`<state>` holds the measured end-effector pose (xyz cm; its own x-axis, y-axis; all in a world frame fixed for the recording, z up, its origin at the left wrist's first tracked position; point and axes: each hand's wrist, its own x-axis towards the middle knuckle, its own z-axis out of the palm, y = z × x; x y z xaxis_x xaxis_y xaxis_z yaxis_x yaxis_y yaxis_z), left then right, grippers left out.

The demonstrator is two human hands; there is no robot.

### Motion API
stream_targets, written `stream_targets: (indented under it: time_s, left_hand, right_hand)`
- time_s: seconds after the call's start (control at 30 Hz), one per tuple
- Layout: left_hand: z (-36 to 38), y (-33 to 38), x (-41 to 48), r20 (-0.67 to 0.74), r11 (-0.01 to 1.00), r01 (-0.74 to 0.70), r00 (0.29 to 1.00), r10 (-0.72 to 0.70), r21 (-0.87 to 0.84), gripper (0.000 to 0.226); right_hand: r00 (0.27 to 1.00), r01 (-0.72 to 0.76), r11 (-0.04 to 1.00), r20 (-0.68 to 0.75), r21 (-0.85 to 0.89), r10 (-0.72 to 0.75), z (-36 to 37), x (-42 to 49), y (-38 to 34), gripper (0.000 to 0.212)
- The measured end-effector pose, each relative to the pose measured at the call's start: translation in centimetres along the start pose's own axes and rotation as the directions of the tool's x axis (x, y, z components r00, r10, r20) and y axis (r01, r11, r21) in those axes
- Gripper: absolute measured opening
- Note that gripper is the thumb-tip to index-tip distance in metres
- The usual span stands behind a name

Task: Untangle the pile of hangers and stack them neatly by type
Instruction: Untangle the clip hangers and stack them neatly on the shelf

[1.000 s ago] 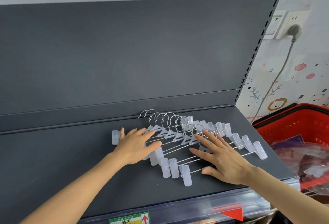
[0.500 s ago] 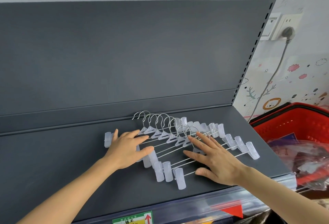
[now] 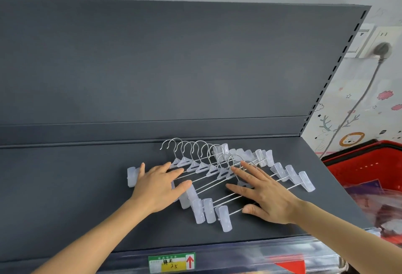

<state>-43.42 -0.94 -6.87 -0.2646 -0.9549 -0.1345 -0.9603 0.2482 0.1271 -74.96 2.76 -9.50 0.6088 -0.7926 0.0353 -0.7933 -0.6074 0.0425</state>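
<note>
1. One type only: clear-plastic clip hangers with metal hooks, still fanned mid-way along the dark grey metal shelf.
2. Your left hand and right hand: fingers stay flat on them, gripping nothing.
3. Nothing shifted; squaring-up remains.

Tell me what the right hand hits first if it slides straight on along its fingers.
The right hand lies flat on the hangers, fingers aimed up-left; it would likely meet their metal hooks first.
</note>
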Motion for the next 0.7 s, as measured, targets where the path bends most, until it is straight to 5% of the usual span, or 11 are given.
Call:
stream_targets:
  time_s: [0.17,0.3,0.47,0.7]
  left_hand:
    - [0.0,-0.1,-1.2,0.011,0.997,0.079,0.997,-0.079,0.006,0.121]
    - [-0.3,0.3,-1.6,0.032,0.991,0.135,0.99,-0.135,0.003,0.084]
    - [-0.3,1.2,-2.0,0.041,0.981,0.196,0.98,-0.196,-0.005,0.065]
    - [-0.4,2.1,-1.9,0.06,0.97,0.241,0.969,-0.24,-0.019,0.062]
  right_hand:
    - [0.996,0.085,0.996,0.001,0.011,-0.085,-0.1,1.5,0.8,0.06]
    - [0.989,0.146,0.989,0.007,0.022,-0.146,0.0,2.7,1.9,0.061]
    - [0.979,0.201,0.978,0.008,0.048,-0.201,-0.1,3.7,3.4,0.06]
    - [0.976,0.217,0.975,-0.011,0.056,-0.217,0.0,3.9,4.3,0.063]
